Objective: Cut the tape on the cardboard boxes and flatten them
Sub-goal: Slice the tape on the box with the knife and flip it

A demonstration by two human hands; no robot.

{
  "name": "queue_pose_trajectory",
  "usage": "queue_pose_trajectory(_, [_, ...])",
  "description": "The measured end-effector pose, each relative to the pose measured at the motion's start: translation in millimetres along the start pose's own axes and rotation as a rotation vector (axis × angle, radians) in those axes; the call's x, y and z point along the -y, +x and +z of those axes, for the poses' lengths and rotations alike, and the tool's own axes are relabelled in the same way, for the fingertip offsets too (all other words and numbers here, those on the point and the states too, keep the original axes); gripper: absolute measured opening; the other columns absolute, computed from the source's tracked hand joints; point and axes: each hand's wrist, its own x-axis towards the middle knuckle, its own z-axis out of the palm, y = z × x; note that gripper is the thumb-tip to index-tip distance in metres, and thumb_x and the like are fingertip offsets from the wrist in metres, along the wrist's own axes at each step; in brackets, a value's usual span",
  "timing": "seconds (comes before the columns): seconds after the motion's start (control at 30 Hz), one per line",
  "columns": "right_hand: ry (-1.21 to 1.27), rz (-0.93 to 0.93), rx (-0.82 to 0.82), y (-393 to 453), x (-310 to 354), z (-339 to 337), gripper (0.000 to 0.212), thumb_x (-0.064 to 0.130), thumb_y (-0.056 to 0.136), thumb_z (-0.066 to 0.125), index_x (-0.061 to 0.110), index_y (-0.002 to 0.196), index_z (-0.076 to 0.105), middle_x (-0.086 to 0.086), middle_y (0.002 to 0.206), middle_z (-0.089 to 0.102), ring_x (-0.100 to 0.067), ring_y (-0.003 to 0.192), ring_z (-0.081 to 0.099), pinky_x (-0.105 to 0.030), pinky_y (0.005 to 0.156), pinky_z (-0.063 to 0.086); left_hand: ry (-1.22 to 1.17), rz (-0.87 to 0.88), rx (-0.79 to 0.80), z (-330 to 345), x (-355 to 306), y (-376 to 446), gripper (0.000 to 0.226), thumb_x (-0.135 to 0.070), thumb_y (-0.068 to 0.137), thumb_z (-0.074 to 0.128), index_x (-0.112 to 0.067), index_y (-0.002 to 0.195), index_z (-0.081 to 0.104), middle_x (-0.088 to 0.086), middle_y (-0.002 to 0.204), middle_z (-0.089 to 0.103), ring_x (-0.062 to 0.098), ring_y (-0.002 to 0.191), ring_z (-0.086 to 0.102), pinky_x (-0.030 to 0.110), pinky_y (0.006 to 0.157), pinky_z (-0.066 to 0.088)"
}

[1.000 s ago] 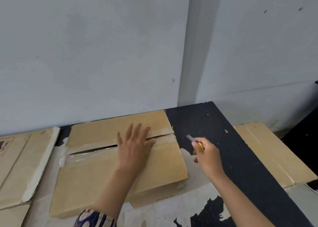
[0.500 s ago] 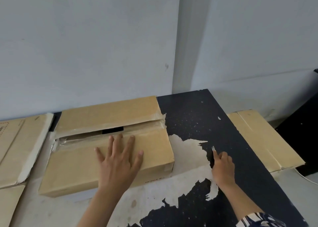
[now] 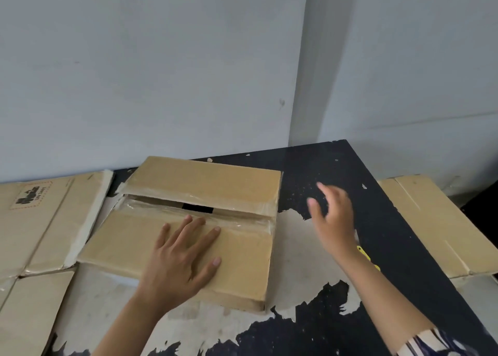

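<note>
A flat brown cardboard box [image 3: 215, 183] lies on the worn black table [image 3: 398, 237]. Its top seam is slit, and the two flaps gape with a dark gap between them. Clear tape still clings along the seam. My left hand [image 3: 186, 253] presses flat on the near flap with fingers spread. My right hand [image 3: 332, 210] hovers above the table just right of the box, fingers loose and holding nothing. A yellow cutter [image 3: 367, 257] lies on the table, mostly hidden behind my right forearm.
Flattened cardboard [image 3: 48, 221] lies to the left of the box, with more sheets at the near left. Another cardboard box [image 3: 442, 221] sits lower, beyond the table's right edge. A grey wall stands close behind the table.
My right hand has let go of the cutter, which now lies on the table, and has lifted toward the box. The seam gap has widened. My left hand slid to the near flap.
</note>
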Motion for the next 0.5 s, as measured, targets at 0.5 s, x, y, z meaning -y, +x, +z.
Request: queue_pose_trajectory(0.5, [-0.134, -0.427, 0.111, 48.4, 120.6, 5.8, 0.031, 0.027, 0.098, 0.041, 0.014, 0.118, 0.062, -0.008, 0.082, 0.070, -0.025, 0.072, 0.064, -0.037, 0.064, 0.053, -0.207, 0.111, 0.112, -19.6, 83.8, 0.5, 0.054, -0.071, 0.088, 0.012, -0.057, 0.140, 0.012, -0.015, 0.146, 0.033, 0.006, 0.137, 0.029, 0.044, 0.116, 0.013])
